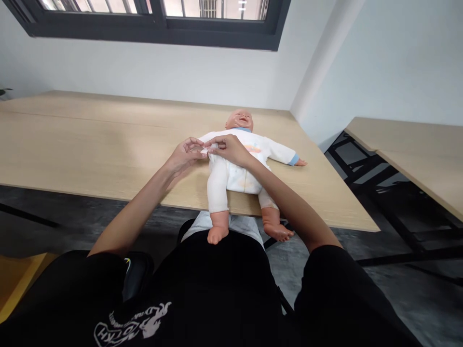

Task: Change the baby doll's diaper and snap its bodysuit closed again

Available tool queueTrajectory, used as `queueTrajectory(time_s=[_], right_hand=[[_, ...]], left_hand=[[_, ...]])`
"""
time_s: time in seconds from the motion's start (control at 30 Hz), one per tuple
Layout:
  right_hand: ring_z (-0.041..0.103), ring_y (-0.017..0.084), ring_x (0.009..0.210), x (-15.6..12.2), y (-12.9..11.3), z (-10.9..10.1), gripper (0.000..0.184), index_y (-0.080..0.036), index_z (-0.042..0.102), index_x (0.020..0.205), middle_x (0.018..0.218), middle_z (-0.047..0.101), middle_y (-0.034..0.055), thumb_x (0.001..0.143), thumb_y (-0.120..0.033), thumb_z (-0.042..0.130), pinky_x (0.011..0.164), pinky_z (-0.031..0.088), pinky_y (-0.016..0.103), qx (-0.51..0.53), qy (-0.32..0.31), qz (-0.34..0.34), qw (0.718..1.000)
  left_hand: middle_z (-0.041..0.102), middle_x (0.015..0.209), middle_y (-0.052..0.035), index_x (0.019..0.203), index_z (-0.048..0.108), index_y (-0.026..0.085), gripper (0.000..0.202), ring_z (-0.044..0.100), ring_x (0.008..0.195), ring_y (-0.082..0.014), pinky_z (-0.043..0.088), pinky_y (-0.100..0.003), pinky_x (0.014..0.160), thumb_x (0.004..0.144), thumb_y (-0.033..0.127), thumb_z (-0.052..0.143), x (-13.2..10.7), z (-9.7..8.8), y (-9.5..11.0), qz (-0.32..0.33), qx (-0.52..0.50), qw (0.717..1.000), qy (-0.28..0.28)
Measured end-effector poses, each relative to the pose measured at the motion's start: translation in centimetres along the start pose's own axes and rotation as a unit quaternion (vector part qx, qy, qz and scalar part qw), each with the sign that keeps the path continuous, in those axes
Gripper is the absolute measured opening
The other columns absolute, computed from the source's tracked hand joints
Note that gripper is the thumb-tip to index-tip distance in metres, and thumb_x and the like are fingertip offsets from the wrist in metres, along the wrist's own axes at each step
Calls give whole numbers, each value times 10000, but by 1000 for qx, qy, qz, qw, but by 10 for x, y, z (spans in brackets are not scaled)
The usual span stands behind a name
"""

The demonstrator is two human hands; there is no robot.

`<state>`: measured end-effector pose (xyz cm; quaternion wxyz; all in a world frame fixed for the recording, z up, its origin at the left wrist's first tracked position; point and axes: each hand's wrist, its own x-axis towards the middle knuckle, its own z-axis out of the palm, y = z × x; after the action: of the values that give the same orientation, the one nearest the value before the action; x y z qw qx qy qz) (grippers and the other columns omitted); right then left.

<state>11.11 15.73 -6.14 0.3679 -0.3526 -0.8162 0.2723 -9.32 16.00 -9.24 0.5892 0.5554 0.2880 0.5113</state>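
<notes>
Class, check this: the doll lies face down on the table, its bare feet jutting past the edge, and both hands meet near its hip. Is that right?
No: the head view shows the doll lying face up, not down. The rest stands: feet overhanging the table, left hand and right hand near its hip.

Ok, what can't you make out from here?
Head view:
White piece between the left hand and right hand: too small, partly covered by them; grip unclear.
Sleeve end of the doll, picture left: hidden behind the left hand.
Second table: cut off by the right edge.
</notes>
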Motion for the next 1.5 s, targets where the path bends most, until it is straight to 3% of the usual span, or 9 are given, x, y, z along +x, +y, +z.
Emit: queueTrajectory(time_s=[0.27, 0.4, 0.53, 0.7, 0.87, 1.13, 1.23, 1.33, 1.5], right_hand=[[452, 103, 661, -1, -6, 1, 180, -96, 760, 894, 723, 622, 6, 828, -255, 708, 651, 372, 251, 54, 18, 11, 998], [512, 120, 692, 1, -3, 2, 145, -111, 735, 881, 829, 695, 32, 815, -231, 686, 691, 410, 264, 55, 35, 1, 998], [548, 142, 719, 2, 2, 4, 104, -138, 713, 870, 880, 718, 37, 813, -191, 644, 721, 426, 282, 16, 79, -1, 997], [577, 177, 787, 0, 7, -1, 67, -154, 677, 841, 834, 694, 33, 812, -152, 617, 749, 413, 297, -70, 139, 26, 988], [573, 206, 808, -1, 10, -7, 47, -163, 643, 822, 850, 676, 54, 820, -138, 603, 743, 398, 320, -126, 165, 69, 976], [575, 216, 854, -2, -4, -13, 109, -179, 644, 977, 1071, 664, 85, 873, -203, 665, 809, 424, 342, -153, 92, -18, 984], [577, 205, 834, -3, -17, -9, 134, -174, 693, 946, 970, 695, 72, 954, -299, 646, 785, 385, 326, -190, -23, -71, 979], [520, 180, 703, -4, -21, -2, 314, -143, 694, 788, 811, 700, 78, 1018, -285, 535, 727, 324, 341, -280, -127, -33, 951], [596, 264, 946, -3, -16, 5, 276, -109, 699, 931, 1009, 728, 151, 1003, -167, 439, 925, 361, 392, -367, -112, -20, 923]], left_hand=[[723, 799, -16, 832, 664, 148, 383, 672, 705, -119, 529, -256, 749, 625, 324, 935, -1, 4, -3, 46, 74, 996, 14], [682, 713, 2, 791, 650, 155, 212, 660, 635, -117, 515, -252, 693, 699, 240, 821, 0, 3, -3, 38, 68, 997, 26], [636, 656, 10, 716, 601, 165, 59, 669, 635, -127, 542, -271, 723, 720, 147, 657, 0, 1, 0, 16, 37, 999, 28], [674, 742, -15, 659, 556, 168, 67, 665, 683, -131, 553, -265, 695, 684, 115, 587, 1, 1, 2, 32, 24, 999, 28], [621, 623, -3, 625, 550, 177, 78, 605, 620, -121, 528, -246, 658, 674, 123, 577, 3, 1, 3, 45, 39, 997, 43], [598, 601, -8, 599, 538, 179, 97, 573, 580, -117, 483, -234, 612, 669, 133, 587, 5, 0, 4, 10, 35, 996, 78], [590, 606, -10, 590, 544, 180, 100, 553, 578, -116, 471, -234, 609, 662, 135, 597, 2, 2, 6, 8, 27, 997, 70], [554, 584, -8, 571, 550, 178, 107, 511, 561, -112, 435, -227, 583, 654, 128, 595, -1, 4, 8, 10, 34, 998, 44], [517, 558, -3, 545, 541, 176, 108, 462, 526, -106, 399, -228, 551, 626, 111, 571, -1, 7, 8, 16, 36, 999, 16]])
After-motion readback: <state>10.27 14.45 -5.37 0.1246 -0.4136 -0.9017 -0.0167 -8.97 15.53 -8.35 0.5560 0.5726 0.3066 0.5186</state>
